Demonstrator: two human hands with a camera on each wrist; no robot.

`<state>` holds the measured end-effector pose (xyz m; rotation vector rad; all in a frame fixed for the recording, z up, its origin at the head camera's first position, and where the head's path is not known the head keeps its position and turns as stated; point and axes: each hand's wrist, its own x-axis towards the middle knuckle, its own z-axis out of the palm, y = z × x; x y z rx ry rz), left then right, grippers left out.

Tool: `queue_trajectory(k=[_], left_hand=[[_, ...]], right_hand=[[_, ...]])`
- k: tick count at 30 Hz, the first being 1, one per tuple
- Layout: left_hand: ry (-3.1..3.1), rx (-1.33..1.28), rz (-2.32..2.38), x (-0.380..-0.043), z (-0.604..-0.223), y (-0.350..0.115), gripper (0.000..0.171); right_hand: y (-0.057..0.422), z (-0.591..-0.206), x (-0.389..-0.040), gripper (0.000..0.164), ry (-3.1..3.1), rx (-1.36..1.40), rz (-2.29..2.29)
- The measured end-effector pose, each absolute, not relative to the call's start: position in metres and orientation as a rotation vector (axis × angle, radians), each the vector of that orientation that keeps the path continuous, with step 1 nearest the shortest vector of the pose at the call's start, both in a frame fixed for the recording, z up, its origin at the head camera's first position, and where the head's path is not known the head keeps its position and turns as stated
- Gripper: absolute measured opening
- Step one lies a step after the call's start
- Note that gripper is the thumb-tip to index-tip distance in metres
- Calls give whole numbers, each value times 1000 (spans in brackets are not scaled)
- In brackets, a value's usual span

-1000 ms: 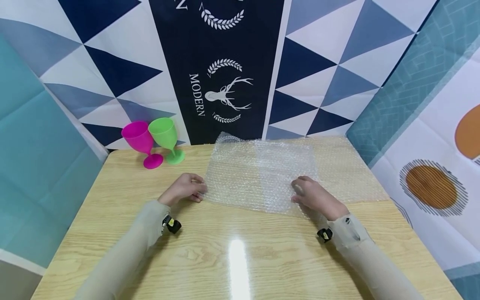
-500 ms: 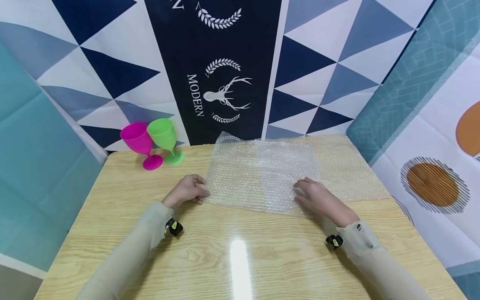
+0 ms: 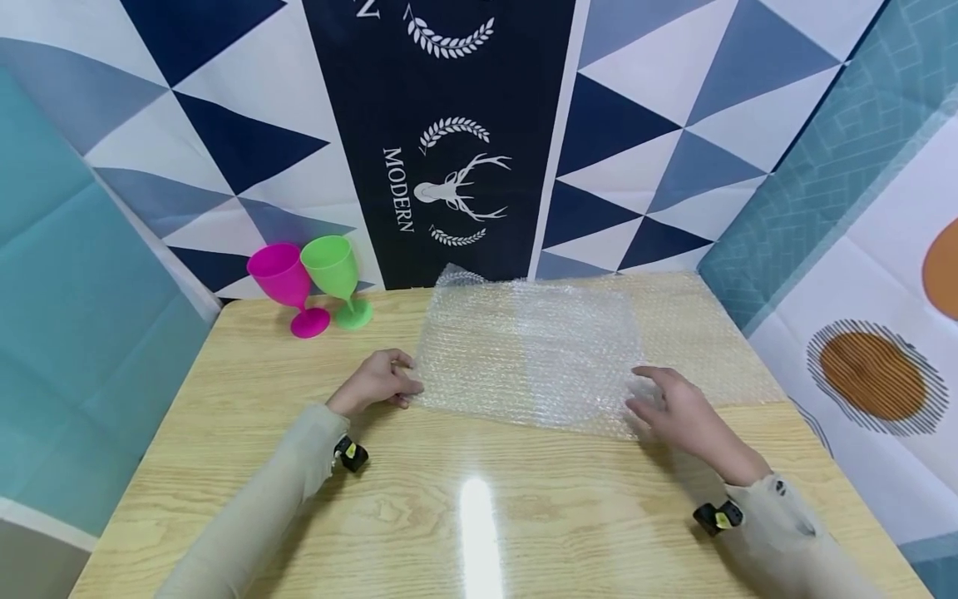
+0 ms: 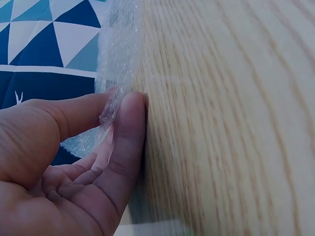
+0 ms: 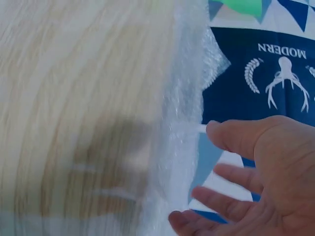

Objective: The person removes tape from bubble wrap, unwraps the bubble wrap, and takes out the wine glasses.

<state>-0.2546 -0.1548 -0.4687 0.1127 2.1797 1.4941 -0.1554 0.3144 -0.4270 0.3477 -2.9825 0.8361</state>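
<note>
A clear sheet of bubble wrap (image 3: pixel 479 358) lies partly folded over itself along the back of the wooden table (image 3: pixel 404 516). My left hand (image 3: pixel 378 381) pinches its front left corner. In the left wrist view that corner of bubble wrap (image 4: pixel 110 105) sits between the thumb and a finger of the left hand (image 4: pixel 74 157). At the right end of the folded layer, my right hand (image 3: pixel 681 416) hovers with thumb and fingers parted. The right wrist view has the fingers of the right hand (image 5: pixel 266 172) spread beside the bubble wrap (image 5: pixel 179 108), with nothing between them.
A magenta goblet (image 3: pixel 280 279) and a green goblet (image 3: pixel 334 270) stand side by side at the back left. Patterned cloth (image 3: pixel 464 100) hangs behind the table, and a single layer of the wrap reaches the table's right edge.
My right hand has slid rightward across the wrap to the end of its folded layer, and its fingers have parted. The left hand stays at the front left corner.
</note>
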Motion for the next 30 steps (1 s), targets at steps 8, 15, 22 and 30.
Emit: queue_trajectory(k=[8, 15, 22, 30], left_hand=[[2163, 126, 1495, -255, -469, -157, 46], [2168, 147, 1492, -254, -469, -158, 45], [2122, 178, 1511, -256, -467, -159, 41], [2127, 142, 1507, -259, -463, -159, 25]], right_hand=[[339, -419, -147, 66, -3106, 168, 893], [341, -420, -142, 60, -3169, 115, 924], [341, -427, -146, 50, -3200, 154, 864], [338, -434, -152, 41, -3186, 126, 884]])
